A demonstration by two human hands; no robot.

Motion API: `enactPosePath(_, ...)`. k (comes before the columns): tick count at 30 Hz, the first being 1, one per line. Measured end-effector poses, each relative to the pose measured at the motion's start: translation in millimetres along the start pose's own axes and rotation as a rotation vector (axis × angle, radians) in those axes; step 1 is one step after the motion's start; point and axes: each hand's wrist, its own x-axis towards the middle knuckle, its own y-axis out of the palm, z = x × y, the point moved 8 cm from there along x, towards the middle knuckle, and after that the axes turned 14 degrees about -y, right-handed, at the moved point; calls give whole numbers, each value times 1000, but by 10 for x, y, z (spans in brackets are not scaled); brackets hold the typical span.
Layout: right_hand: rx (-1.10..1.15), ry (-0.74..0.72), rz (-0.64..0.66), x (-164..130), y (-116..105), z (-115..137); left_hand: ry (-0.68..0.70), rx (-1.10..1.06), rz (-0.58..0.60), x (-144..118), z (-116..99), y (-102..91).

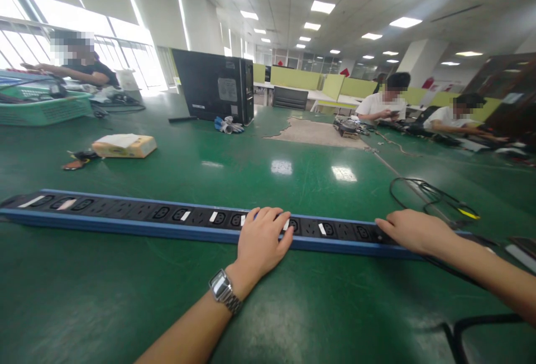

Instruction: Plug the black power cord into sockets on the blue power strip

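A long power strip (pixel 176 230) with a blue casing, black sockets and several small white labels lies across the green tabletop. My left hand (pixel 263 235), with a metal watch (pixel 224 288) on its wrist, is laid over the strip right of its middle. Its fingers bend over the top toward the far edge, and the thumb rests on the sockets. Near the right end, my right hand (pixel 412 230) grips the strip with fingers curled over it; most of those fingertips are hidden. A black cable (pixel 456 274) runs below the right wrist.
Looped black cable (pixel 431 191) lies beyond my right hand. Farther back are a tissue pack (pixel 124 146), a black computer case (pixel 213 87), gloves (pixel 228 125) and a green basket (pixel 46 110). Several people sit around the table, one person (pixel 383 104) at the right.
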Motion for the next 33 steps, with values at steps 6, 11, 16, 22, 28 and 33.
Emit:
enactPosePath(6, -67, 53, -91, -154, -27, 183, -2, -1, -2, 0, 1, -2)
enactPosePath(11, -50, 47, -106, -181, 14, 179, -2, -1, 2, -7, 6, 1)
enactPosePath(16, 8, -1, -49, -128, -77, 77, 13, -15, -19, -11, -3, -19)
enactPosePath(22, 115, -104, -207, -31, -689, 156, 0, -15, -2, -3, 3, -11)
enactPosePath(28, 266, -231, -136, 49, -730, 794, -8, -12, 13, -3, 16, 4)
enactPosePath(33, 362, -255, -148, 171, -610, 1194, 2, -16, 4, -7, 13, 4)
